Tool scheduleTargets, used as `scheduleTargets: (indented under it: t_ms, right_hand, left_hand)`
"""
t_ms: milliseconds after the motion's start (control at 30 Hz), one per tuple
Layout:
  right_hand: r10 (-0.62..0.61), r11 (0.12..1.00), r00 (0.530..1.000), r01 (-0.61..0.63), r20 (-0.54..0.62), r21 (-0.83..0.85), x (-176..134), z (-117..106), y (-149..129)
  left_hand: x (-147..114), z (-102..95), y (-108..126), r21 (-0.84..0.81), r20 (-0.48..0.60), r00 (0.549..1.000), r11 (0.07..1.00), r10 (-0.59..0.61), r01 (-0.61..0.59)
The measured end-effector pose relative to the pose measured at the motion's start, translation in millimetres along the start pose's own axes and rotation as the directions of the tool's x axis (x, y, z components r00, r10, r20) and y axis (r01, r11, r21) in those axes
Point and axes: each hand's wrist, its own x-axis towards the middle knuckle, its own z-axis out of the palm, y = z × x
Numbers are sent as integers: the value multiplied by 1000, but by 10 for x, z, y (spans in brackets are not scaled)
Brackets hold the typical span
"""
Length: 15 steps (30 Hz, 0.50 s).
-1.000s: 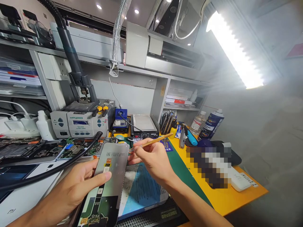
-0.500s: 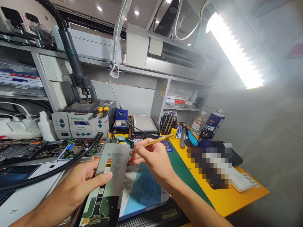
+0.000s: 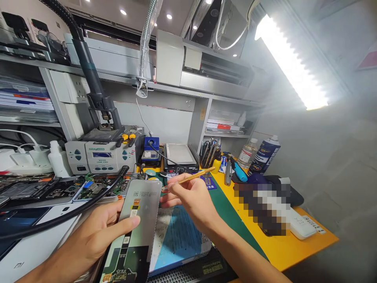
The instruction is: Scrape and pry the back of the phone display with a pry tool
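Note:
My left hand (image 3: 103,228) grips a phone screen (image 3: 144,220) by its left side, thumb lying across the back near the flex cable. The screen's grey back faces me, with printed codes near the top and a ribbon cable and dark panel lower down. In my right hand (image 3: 191,196) is a slim golden-handled tool (image 3: 196,177), pinched like a pen and slanting up to the right. Its small tip is close to the screen's upper right edge; whether they touch I cannot tell. Below both hands lies a blue and white box (image 3: 179,239).
At the left stand a hot air station (image 3: 103,155) and several circuit boards (image 3: 97,186); a black hose (image 3: 76,210) crosses in front of them. Behind is a heating plate (image 3: 180,154). Bottles and a spray can (image 3: 265,153) stand right, beyond the green mat (image 3: 226,212).
Both hands, the screen and the tool hold almost the same positions. The view has shifted very slightly.

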Motion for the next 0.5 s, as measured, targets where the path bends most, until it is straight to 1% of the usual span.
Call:
scheduleTargets:
  t_ms: [100, 233, 333, 500]
  right_hand:
    - [-18, 1000, 999, 17, 33, 21, -22, 7, -20]
    - [-48, 995, 992, 38, 116, 90, -62, 13, -52]
    - [-61, 987, 982, 32, 178, 160, -85, 6, -58]
    - [-28, 966, 976, -30, 218, 257, -117, -5, -61]
  left_hand:
    - [-11, 10, -2, -31, 11, 1000, 1000, -1, 1]
    - [-35, 32, 1, -78, 5, 1000, 997, 29, -29]
    - [-57, 64, 4, -74, -35, 995, 993, 92, -94]
    - [-130, 115, -8, -69, -122, 984, 988, 132, -141]
